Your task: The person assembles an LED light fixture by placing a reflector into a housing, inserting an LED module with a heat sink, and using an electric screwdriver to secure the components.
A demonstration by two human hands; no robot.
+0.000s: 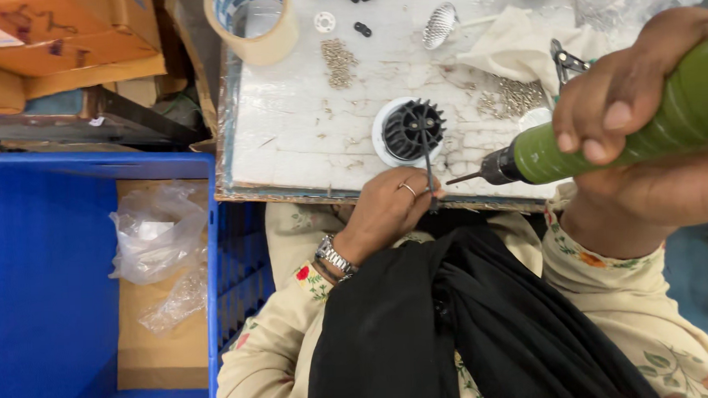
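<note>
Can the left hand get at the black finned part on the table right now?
Probably yes: the left hand rests at the table edge just below the finned part, nothing between them.

You have one view only, worn on your head and looking steeply down, close over your lap and the near edge of the white worktop (pixel 305 138). Your left hand (pixel 386 210) sits mid-frame, your right hand (pixel 632 87) at the upper right.

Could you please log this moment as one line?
left hand: holds thin rod at table edge | right hand: grips green power screwdriver | black finned part: on table
</note>
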